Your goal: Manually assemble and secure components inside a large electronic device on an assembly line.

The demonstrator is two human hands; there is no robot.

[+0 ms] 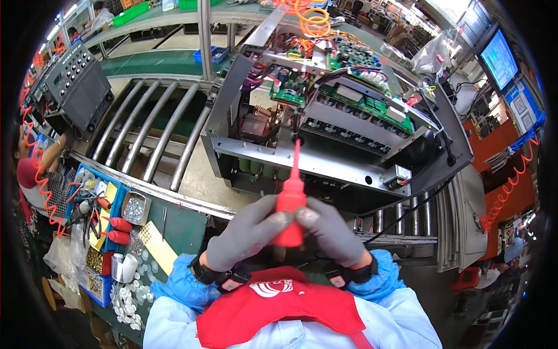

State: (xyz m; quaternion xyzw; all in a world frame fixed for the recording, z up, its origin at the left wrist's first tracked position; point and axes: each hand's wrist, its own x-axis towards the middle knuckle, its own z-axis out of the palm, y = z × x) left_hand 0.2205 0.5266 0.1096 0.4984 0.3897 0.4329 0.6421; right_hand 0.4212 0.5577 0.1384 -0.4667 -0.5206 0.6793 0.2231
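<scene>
At far left, a co-worker's forearm (pixel 52 154) near a red coiled hose (pixel 39 168) hanging in loops. Higher up, at the end of the roller conveyor (pixel 171 134), a grey control unit (pixel 78 87) with rows of knobs. Nearer, on a green workbench (pixel 187 225), a blue tray (pixel 121 198) of hand tools, two other red bottles (pixel 118 237) with nozzles pointing left, small silvery fasteners (pixel 136 207) in an open box, scattered white plastic pieces (pixel 129 305) and a slanted yellow perforated card (pixel 157 243). Toward the middle, in a grey glove, the left hand (pixel 247 228), closed in on the left side of a red squeeze bottle (pixel 289 212), thumb against the near face, fingertips partly hidden. Bottle upright in view between both hands, in front of the lower chest, long thin nozzle (pixel 297 160) pointing away toward an open metal chassis (pixel 224 107); impossible to tell about contact between nozzle tip and chassis. Inside the chassis, wire bundles and green circuit boards (pixel 359 61); above, orange coiled tubing (pixel 314 22). On the bottle's right side, also gloved, the right hand (pixel 337 230), thumb pressed near the shoulder, remaining fingers curled and partly hidden. Farther right, stacked flat panels (pixel 469 215), then another red coiled hose (pixel 493 217) and a lit monitor (pixel 500 61) high up.
</scene>
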